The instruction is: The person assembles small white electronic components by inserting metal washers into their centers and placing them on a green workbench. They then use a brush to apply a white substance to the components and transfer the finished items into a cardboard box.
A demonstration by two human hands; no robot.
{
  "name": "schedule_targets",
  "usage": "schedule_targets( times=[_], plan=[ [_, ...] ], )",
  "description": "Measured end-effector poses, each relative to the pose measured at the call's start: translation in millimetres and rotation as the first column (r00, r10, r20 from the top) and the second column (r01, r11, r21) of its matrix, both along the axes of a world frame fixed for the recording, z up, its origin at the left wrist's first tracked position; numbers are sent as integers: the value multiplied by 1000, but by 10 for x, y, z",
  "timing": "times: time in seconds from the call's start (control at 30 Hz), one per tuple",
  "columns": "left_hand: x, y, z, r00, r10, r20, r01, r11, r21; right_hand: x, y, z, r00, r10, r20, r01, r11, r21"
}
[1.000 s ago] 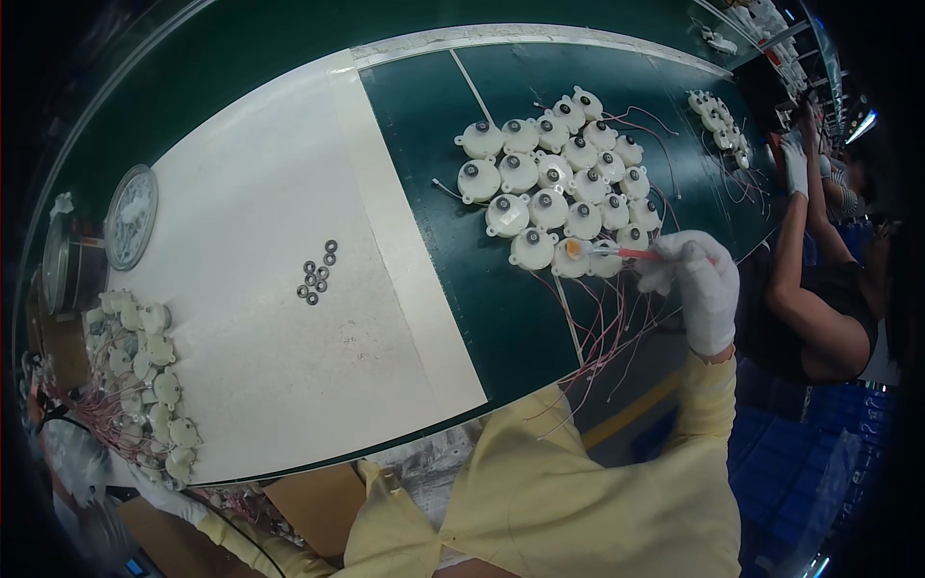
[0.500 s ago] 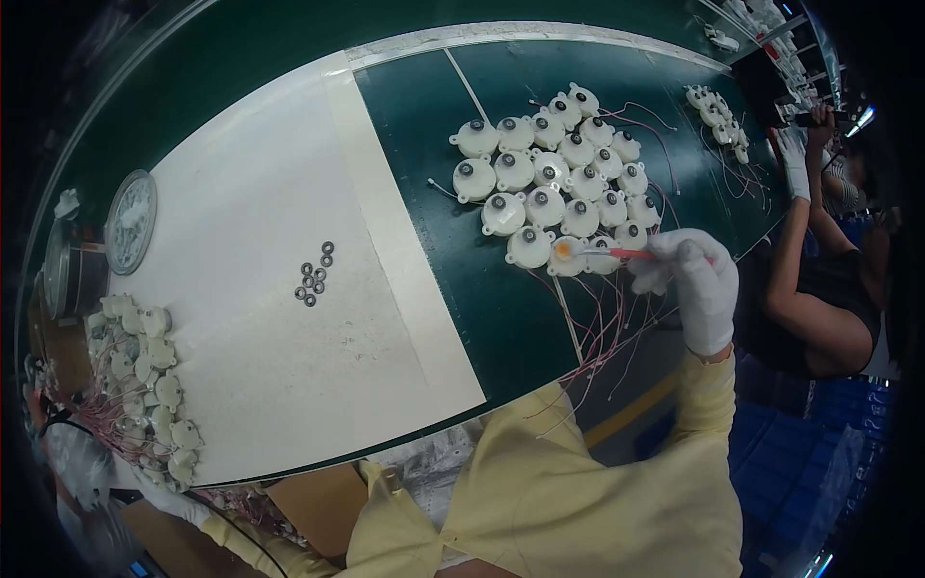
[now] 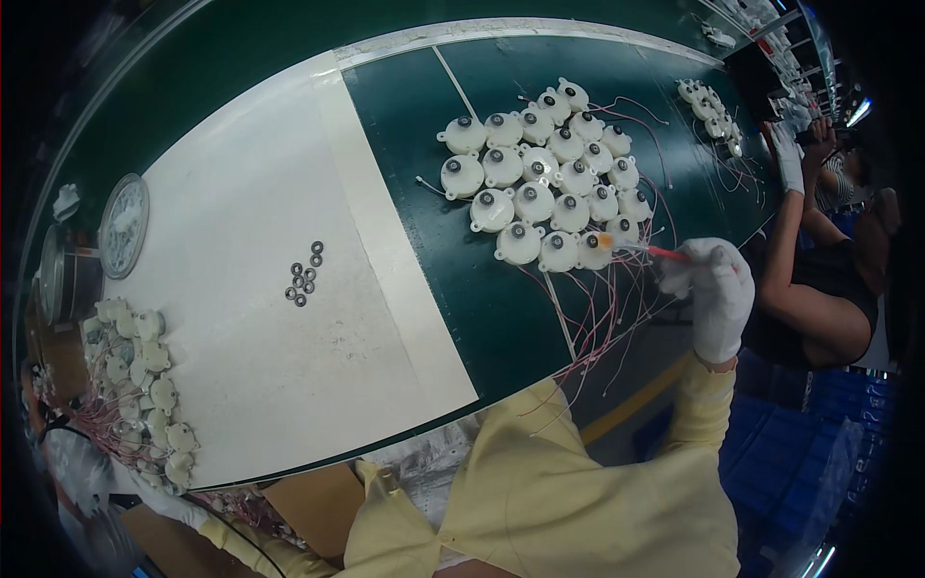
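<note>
The gloved fingers [image 3: 678, 277] of the right hand [image 3: 715, 291] are closed in a pinch on a slim brush with a red handle and an orange-stained tip [image 3: 666, 253]. The brush points left, close to horizontal, its tip over the rightmost round white plastic housing with a dark central hub [image 3: 594, 252] in the near row; contact between tip and housing cannot be confirmed. The back of the white fabric glove faces outward to the right, and the knuckles are bent. The wrist is the lowest part of the hand, with the forearm in a yellow sleeve [image 3: 701, 400] rising almost vertically beneath it, beyond the near edge of the dark green work surface [image 3: 511, 337]. Thin pink and white wires [image 3: 599, 323] trail from the housings just left of the hand, towards that edge. The left hand [image 3: 173, 503], also in a white glove, is low at the far left, beside a heap of white plastic housings with pink wires [image 3: 154, 356]; its fingers are obscured, so their grip cannot be determined. Its forearm extends diagonally down to the right, below the white board [image 3: 241, 395].
</note>
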State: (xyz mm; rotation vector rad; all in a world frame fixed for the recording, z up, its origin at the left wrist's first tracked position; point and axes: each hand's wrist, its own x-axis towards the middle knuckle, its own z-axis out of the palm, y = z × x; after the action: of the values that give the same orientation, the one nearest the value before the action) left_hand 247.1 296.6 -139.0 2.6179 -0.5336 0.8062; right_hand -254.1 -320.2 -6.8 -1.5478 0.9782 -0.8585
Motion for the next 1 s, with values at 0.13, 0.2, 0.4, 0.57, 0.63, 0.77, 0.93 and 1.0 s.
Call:
schedule_targets(
  times=[0.13, 0.2, 0.4, 0.57, 0.63, 0.77, 0.93, 1.0],
  plan=[
    [30, 71, -5, 998, 39, 53, -46, 990, 137, 20, -3, -41, 1000, 25, -7, -25, 1000, 3],
    [53, 94, -17, 998, 45, 33, -49, 988, 146, 65, -1, -67, 1000, 17, -15, -17, 1000, 4],
    [-128, -215, 105, 999, 42, -31, -40, 998, 48, 22, -24, -85, 998, 49, -50, -48, 998, 29],
    [59, 51, -30, 979, -17, -202, -50, 945, -324, -9, 12, -70, 999, 11, -52, -10, 1000, 15],
    [80, 70, -49, 988, 28, -149, -54, 984, -172, -11, 25, -47, 998, -17, -56, 17, 1000, 0],
    [59, 94, -55, 999, 39, -21, -38, 999, 38, -51, 2, -7, 998, -39, -44, 36, 997, -62],
    [39, 1, -28, 990, -7, -138, -22, 978, -205, 21, -114, -5, 995, -92, 48, 95, 993, -71],
    [-41, -87, 30, 994, 35, -103, -45, 995, -92, 93, -157, -26, 994, -96, 42, 99, 993, -63]
  ],
)
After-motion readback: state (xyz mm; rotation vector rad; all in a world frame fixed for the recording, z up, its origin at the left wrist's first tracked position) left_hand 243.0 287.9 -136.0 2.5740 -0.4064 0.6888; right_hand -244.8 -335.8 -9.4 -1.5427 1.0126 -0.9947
